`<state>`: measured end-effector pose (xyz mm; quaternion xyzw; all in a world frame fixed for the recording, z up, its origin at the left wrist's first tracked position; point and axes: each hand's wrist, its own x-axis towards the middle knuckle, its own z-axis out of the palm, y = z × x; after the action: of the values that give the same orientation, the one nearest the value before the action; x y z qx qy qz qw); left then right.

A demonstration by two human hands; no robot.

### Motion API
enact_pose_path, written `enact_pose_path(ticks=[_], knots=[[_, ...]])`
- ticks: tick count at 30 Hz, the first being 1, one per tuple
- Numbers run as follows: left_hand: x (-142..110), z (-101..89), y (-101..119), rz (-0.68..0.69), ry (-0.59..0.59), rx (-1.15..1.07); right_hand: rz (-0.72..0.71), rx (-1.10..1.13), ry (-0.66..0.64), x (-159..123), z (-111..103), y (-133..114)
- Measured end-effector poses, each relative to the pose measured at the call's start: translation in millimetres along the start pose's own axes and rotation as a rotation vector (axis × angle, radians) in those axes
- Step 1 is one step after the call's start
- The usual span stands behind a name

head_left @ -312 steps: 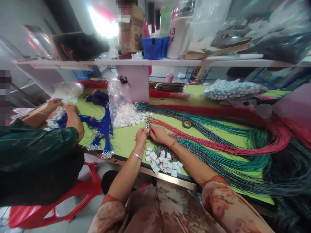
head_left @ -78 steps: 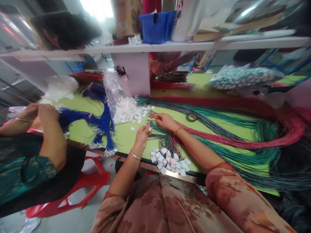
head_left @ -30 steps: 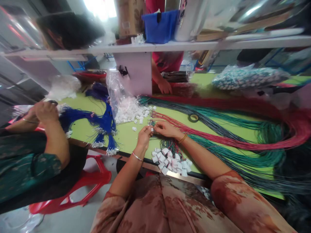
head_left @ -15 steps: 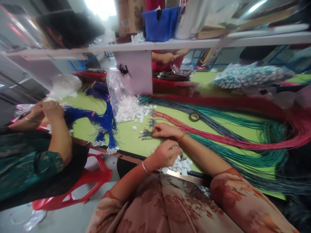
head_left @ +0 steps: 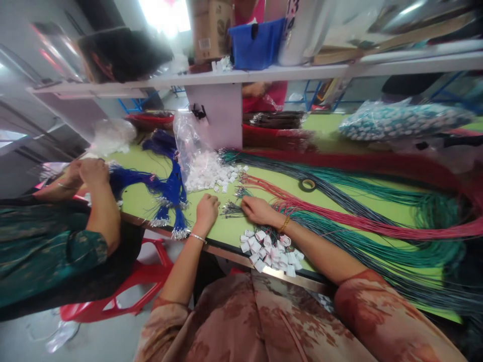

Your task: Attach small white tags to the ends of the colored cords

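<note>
Your left hand (head_left: 207,207) is near the center of the frame, over the green surface (head_left: 222,232) just below the loose white pieces (head_left: 206,173); its fingers are curled in, and whether they pinch anything cannot be told. Your right hand (head_left: 257,209), just right of center, has its fingers bunched at the dark wires (head_left: 231,210), whose tips fan out to its left; its grip is hidden from you here. The red wires (head_left: 339,217) run from just above that hand to the frame's right edge, with a tape roll (head_left: 307,190) above them. Below your right hand, at lower center, white tabs (head_left: 268,252) lie heaped along the surface's edge. The blue wires (head_left: 174,183) lie left of center, between you and a co-worker in a green sleeve (head_left: 85,246).
</note>
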<state>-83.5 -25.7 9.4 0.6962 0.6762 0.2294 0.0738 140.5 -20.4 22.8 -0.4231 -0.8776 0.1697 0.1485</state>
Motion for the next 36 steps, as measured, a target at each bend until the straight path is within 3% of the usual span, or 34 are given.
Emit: enact_pose_path(ticks=[4, 6, 10, 15, 19, 26, 29, 33, 36], knots=[[-6.4, 3.0, -3.0, -0.013, 0.058, 0.006, -0.008, 0.001, 0.007, 0.7, -4.8, 0.4], [-8.4, 1.2, -4.4, -0.005, 0.115, -0.091, -0.006, -0.021, 0.003, 0.7, -6.7, 2.0], [-8.6, -4.7, -5.2, -0.072, 0.23, -0.55, 0.006, 0.097, 0.036, 1.9, -7.8, 8.7], [-7.6, -7.8, 8.9, -0.245, 0.153, -1.124, -0.049, 0.47, 0.115, 12.9, -4.0, 9.2], [-8.9, -10.8, 24.1, -0.386, 0.102, -1.372, -0.017, 0.545, 0.147, 24.1, -1.0, 0.8], [-9.9, -17.3, 39.3, -0.363, 0.085, -1.573, 0.116, 0.343, 0.191, 24.5, 1.1, -0.1], [-10.3, -14.8, 46.2, -0.333, 0.055, -1.622, 0.125, 0.244, 0.218, 22.2, -1.5, -0.7], [-9.2, -8.8, 54.0, -0.327, 0.089, -1.648, 0.132, 0.203, 0.14, 19.9, -5.8, -2.3], [-8.4, -6.6, 58.2, -0.333, 0.086, -1.639, 0.116, 0.138, 0.189, 17.2, -8.7, -4.4]])
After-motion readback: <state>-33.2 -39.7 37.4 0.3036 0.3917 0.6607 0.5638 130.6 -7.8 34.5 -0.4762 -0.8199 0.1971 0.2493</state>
